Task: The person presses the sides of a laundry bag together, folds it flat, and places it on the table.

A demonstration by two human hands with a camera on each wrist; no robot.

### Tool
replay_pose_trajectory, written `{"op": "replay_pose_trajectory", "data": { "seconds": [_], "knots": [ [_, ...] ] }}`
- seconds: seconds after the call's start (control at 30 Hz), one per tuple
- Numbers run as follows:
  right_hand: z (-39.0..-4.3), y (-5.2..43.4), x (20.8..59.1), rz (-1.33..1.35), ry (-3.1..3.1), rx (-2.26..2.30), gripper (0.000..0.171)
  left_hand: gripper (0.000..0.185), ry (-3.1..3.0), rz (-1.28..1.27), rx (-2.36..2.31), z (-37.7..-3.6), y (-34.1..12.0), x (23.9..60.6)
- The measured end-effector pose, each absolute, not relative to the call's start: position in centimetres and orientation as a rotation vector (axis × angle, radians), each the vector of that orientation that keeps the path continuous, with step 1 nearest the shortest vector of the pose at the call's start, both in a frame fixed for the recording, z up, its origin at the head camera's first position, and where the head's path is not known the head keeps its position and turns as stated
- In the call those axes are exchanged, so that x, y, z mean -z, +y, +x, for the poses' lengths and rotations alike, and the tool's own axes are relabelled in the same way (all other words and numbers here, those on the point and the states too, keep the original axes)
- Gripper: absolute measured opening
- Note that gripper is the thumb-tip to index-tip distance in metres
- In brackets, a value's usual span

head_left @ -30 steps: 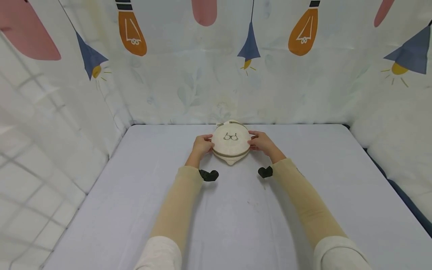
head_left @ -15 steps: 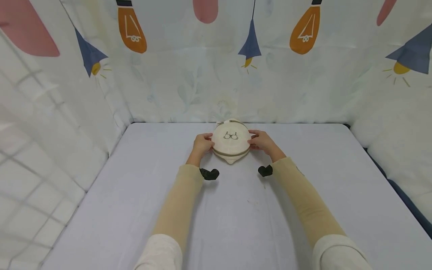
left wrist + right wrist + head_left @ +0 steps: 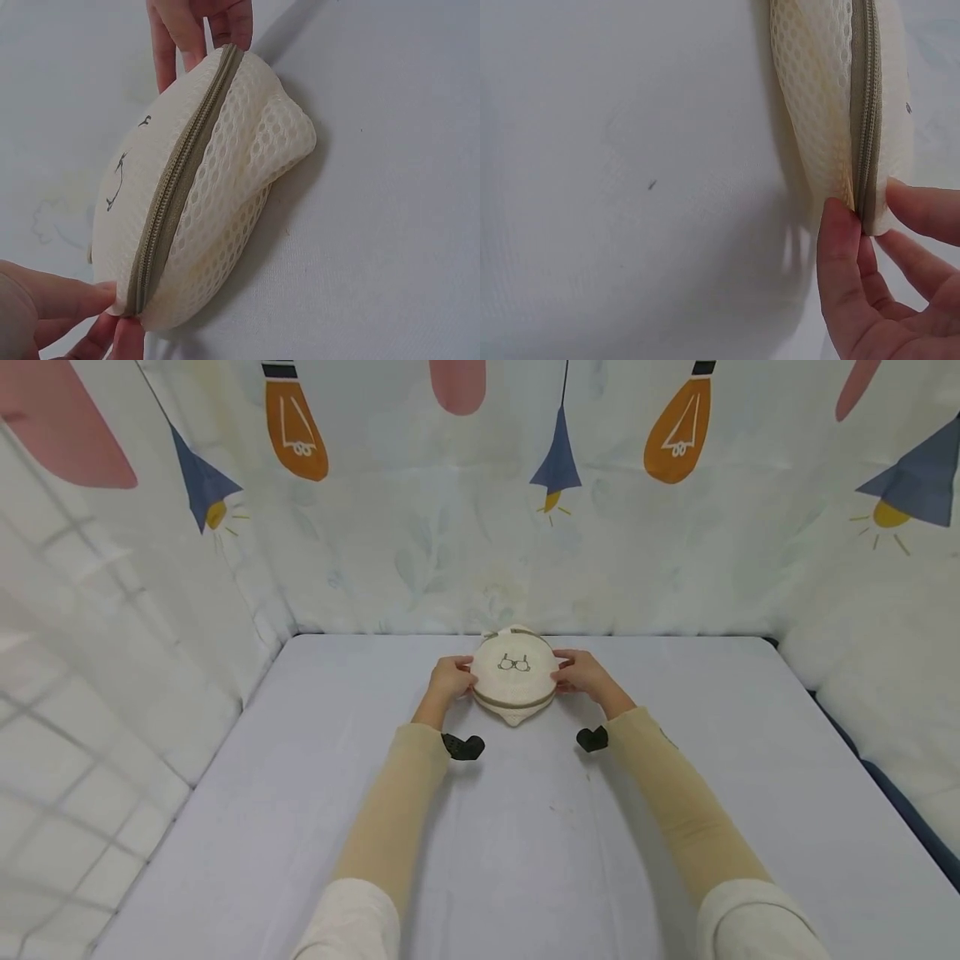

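The left hand (image 3: 447, 681) and right hand (image 3: 581, 674) are pinching opposite edges of the cream mesh pouch (image 3: 514, 675), steadying it on the tabletop (image 3: 525, 827); locating its zipper (image 3: 174, 187) pull probably comes next.

Round mesh pouch (image 3: 514, 675) between left hand (image 3: 447, 681) and right hand (image 3: 583, 676)

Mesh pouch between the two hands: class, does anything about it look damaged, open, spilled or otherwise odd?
Nothing stands out. The mesh pouch rests on the table, pinched at its sides by the left hand and right hand. Its zipper appears closed along the visible stretch, and the mesh looks whole.
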State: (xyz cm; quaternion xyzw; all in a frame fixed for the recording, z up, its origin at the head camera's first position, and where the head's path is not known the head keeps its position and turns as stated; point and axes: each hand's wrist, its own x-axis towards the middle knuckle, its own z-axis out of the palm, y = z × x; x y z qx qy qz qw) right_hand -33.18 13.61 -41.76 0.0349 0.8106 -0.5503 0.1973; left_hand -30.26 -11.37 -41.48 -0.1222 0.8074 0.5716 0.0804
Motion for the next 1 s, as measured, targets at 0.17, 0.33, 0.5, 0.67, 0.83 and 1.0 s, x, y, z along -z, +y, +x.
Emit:
{"op": "replay_pose_trajectory", "data": {
  "seconds": [0.17, 0.33, 0.5, 0.67, 0.83, 1.0],
  "knots": [
    [-33.1, 13.7, 41.6, 0.065, 2.315, 1.478, 0.065, 0.051, 2.466, -0.320, -1.599, -30.2, -11.5, 41.2],
    [-32.8, 13.7, 41.4, 0.024, 2.355, 1.432, 0.065, 0.052, 2.511, -0.227, -1.522, -30.2, -12.0, 41.2],
    [-32.6, 14.0, 41.2, -0.036, 2.385, 1.396, 0.065, 0.056, 2.493, -0.139, -1.534, -30.0, -12.7, 41.0],
    [-32.3, 14.6, 41.0, -0.143, 2.440, 1.349, 0.067, 0.061, 2.515, -0.057, -1.449, -29.9, -13.0, 41.1],
    [-31.9, 14.9, 40.9, -0.291, 2.535, 1.256, 0.065, 0.062, 2.632, 0.046, -1.295, -29.8, -12.7, 41.1],
    [-31.5, 14.9, 41.3, -0.433, 2.601, 1.172, 0.062, 0.059, 2.720, 0.194, -1.150, -29.9, -12.0, 41.2]
  ]
}}
